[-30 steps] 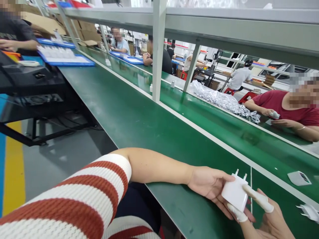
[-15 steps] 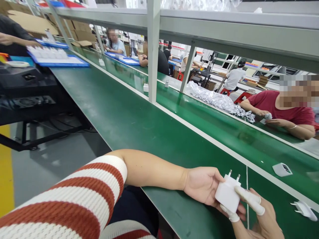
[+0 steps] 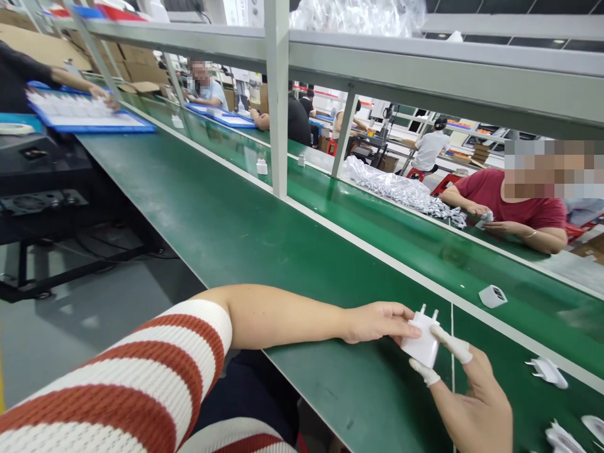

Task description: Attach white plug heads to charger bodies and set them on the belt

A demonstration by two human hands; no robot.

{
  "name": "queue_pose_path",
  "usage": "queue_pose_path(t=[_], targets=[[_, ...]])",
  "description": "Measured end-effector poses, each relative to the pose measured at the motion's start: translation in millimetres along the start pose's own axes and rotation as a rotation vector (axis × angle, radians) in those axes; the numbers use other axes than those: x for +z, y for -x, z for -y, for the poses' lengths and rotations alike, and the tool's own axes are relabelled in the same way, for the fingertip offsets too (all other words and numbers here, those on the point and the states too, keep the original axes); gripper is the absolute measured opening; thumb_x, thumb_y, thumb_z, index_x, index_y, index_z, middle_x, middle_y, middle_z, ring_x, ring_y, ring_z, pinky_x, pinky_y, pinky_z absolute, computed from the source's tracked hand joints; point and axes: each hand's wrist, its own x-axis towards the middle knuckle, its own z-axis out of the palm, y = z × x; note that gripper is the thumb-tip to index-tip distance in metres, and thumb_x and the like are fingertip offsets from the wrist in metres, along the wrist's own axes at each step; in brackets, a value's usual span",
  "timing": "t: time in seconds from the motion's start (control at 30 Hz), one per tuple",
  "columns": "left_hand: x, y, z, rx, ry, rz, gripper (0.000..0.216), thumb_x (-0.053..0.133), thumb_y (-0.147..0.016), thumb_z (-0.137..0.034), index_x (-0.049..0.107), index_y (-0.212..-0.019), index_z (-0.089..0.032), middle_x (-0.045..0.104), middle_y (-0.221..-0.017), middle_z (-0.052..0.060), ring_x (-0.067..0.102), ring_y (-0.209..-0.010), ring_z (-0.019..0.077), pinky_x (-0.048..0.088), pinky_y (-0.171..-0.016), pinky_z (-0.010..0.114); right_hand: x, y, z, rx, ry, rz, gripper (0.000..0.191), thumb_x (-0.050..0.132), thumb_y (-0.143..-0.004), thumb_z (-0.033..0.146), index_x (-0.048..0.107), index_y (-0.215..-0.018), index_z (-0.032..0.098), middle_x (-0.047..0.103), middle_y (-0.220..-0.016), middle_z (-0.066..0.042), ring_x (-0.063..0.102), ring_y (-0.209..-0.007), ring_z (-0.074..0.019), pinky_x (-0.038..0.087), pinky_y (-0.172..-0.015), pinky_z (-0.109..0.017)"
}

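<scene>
A white two-pin charger plug [image 3: 421, 343] is held over the green bench, its metal pins pointing up and away from me. My left hand [image 3: 380, 321] grips its left side, thumb across the face and fingers behind. On the other side my right hand [image 3: 472, 384] pinches the charger between thumb and forefinger, both wearing white finger cots. Right of my hands lies a white plug piece with two pins [image 3: 547, 372]. Beyond it a white charger housing [image 3: 492, 296] with an open end lies on the green belt. More white pieces [image 3: 564, 437] sit at the lower right edge, partly cut off.
A pale metal post [image 3: 277, 107] and shelf beam [image 3: 425, 69] cross above the belt. Small white chargers [image 3: 262, 165] stand farther along it. A blue-edged tray [image 3: 89, 119] of white parts is at the far left. Opposite, a person in a red shirt [image 3: 514, 195] handles a white piece.
My left hand has turned from palm-up to thumb over the charger's face. The view has shifted, showing more plug pieces at lower right. A co-worker's hand at far left has reached over the tray.
</scene>
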Motion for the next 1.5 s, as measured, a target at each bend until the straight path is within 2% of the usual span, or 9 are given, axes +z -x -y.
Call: queue_pose_path(t=[0.27,0.47,0.63,0.83,1.03,1.2,1.37,1.43,1.5], targets=[[11.1,10.3,-10.0,-0.059,-0.161,-0.11,0.065,0.107,-0.041,-0.03,0.069,-0.092,-0.015,0.077,-0.09,0.005,0.072,-0.083,0.0183,0.055,-0.094,0.041,2.0,-9.4,-9.2,-0.22,-0.08,0.07,0.046,0.075,-0.09,0.035,0.071,-0.135,0.031,0.076,-0.112,-0.006,0.07,-0.1,-0.026,0.059,-0.092,-0.041],[6.4,12.9,3.6,-0.032,-0.263,-0.172,0.057,0.101,-0.06,-0.031,0.066,-0.103,-0.019,0.078,-0.102,0.004,0.074,-0.095,0.0198,0.053,-0.101,0.039,0.9,-6.1,-5.0,0.029,-0.077,0.239,0.067,0.078,-0.087,0.036,0.059,-0.15,0.025,0.075,-0.131,-0.011,0.066,-0.116,-0.0287,0.055,-0.107,-0.048],[-31.2,-21.9,-7.8,0.111,-0.53,-0.44,0.062,0.097,-0.056,-0.04,0.064,-0.104,-0.019,0.079,-0.111,0.009,0.074,-0.109,0.03,0.054,-0.104,0.043,-10.7,-18.4,-17.3,0.392,0.225,0.106,0.076,0.07,-0.092,0.042,0.046,-0.159,0.016,0.057,-0.157,-0.017,0.048,-0.147,-0.036,0.035,-0.126,-0.054],[-84.5,-89.6,-64.8,0.247,-0.971,-0.806,0.046,0.085,-0.07,-0.03,0.058,-0.106,-0.02,0.074,-0.118,0.007,0.07,-0.113,0.0291,0.053,-0.104,0.042,-31.9,-31.8,-50.5,0.857,0.576,0.036,0.078,0.061,-0.096,0.037,0.036,-0.163,0.004,0.036,-0.168,-0.03,0.012,-0.162,-0.0549,0.012,-0.127,-0.07],[-123.7,-130.1,-96.2,0.249,-1.072,-0.894,0.058,0.086,-0.066,-0.055,0.053,-0.094,-0.017,0.073,-0.106,0.0,0.058,-0.127,0.0339,0.04,-0.109,0.051,-36.7,-28.5,-84.0,0.889,0.479,0.095,0.073,0.059,-0.096,0.033,0.038,-0.159,0.003,0.036,-0.167,-0.032,0.008,-0.165,-0.0505,0.01,-0.127,-0.072],[-147.4,-147.8,-83.8,0.271,-1.091,-0.9,0.069,0.055,-0.067,-0.085,0.043,-0.065,-0.017,0.065,-0.073,-0.002,0.043,-0.147,0.0421,0.025,-0.098,0.053,-36.5,-27.5,-95.7,0.857,0.439,0.122,0.06,0.056,-0.097,0.026,0.046,-0.155,0.012,0.043,-0.165,-0.022,0.028,-0.161,-0.0405,0.025,-0.129,-0.061],[-99.5,-140.4,-80.7,0.521,-1.163,-0.96,0.054,0.062,-0.083,-0.066,0.06,-0.098,-0.014,0.069,-0.128,0.009,0.004,-0.16,0.0421,0.014,-0.116,0.06,-35.8,-30.8,-97.6,0.788,0.443,0.059,0.058,0.059,-0.089,0.016,0.058,-0.147,0.014,0.055,-0.14,-0.022,0.059,-0.128,-0.0352,0.048,-0.11,-0.049],[-58.4,-137.9,-79.3,0.456,-1.26,-0.69,0.074,0.072,-0.083,-0.058,0.052,-0.134,-0.008,0.049,-0.157,0.014,0.008,-0.159,0.0441,0.008,-0.126,0.058,-35.7,-32.3,-98.2,0.723,0.407,0.043,0.053,0.059,-0.086,0.014,0.066,-0.139,0.015,0.058,-0.126,-0.019,0.062,-0.116,-0.0323,0.048,-0.109,-0.048],[-21.0,-147.4,-71.8,0.382,-1.313,-0.548,0.078,0.081,-0.08,-0.05,0.052,-0.14,-0.01,0.05,-0.157,0.018,0.032,-0.153,0.0401,0.021,-0.127,0.051,-34.3,-33.3,-104.2,0.646,0.347,0.029,0.044,0.06,-0.085,0.02,0.074,-0.127,0.015,0.057,-0.117,-0.015,0.063,-0.108,-0.0296,0.049,-0.108,-0.048]])
